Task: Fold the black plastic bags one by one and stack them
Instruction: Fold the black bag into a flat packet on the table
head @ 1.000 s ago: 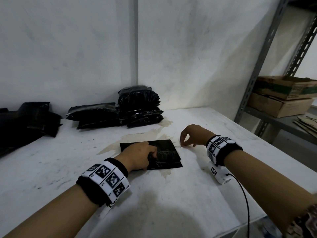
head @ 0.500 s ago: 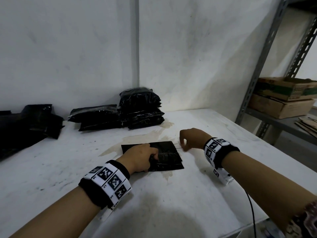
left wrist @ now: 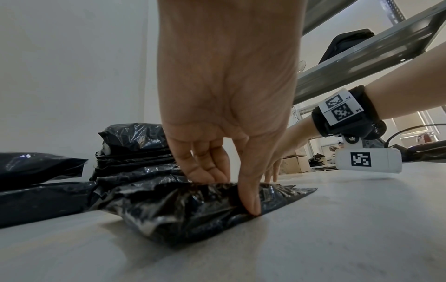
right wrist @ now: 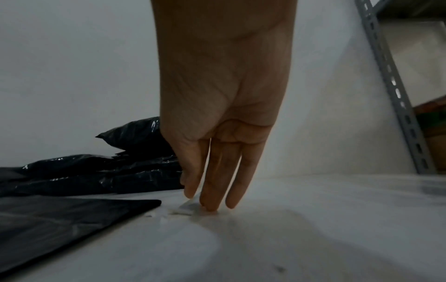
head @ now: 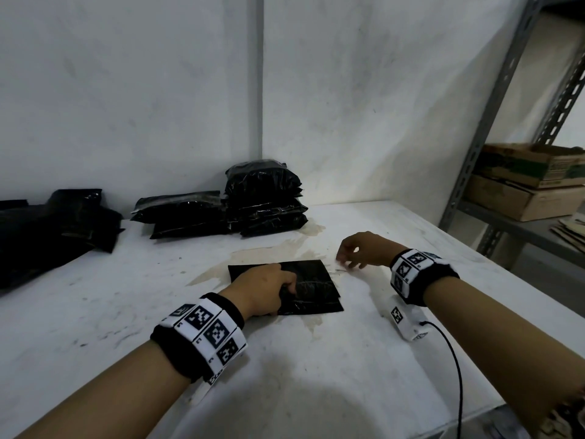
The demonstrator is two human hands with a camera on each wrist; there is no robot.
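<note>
Head camera first: the folded black bag [head: 311, 288] lies flat on the white table [head: 316, 359], over a brownish stain [head: 278, 248], right in front of the person. The left hand [head: 261, 289] sits on its near-left part; from the left wrist view the curled fingers [left wrist: 205, 167] and the thumb [left wrist: 249, 192] press down into the crinkled plastic, pinning and bunching it against the tabletop.

The right hand [head: 361, 250] is just off the bag's far right corner, apart from it. In the right wrist view its fingertips [right wrist: 210, 198] are nearly straight and point down at the table, touching or almost touching a small pale scrap [right wrist: 183, 209] there; whether they grasp it I cannot tell, the picture being blurred.

Further back, against the wall, stands a stack of folded bags [head: 264, 198], with a lower pile [head: 180, 213] touching its left side. Well to the left lies a loose heap of black bags [head: 53, 229]. Off to the right, a grey metal shelf [head: 493, 217] carries cardboard boxes [head: 525, 182].
</note>
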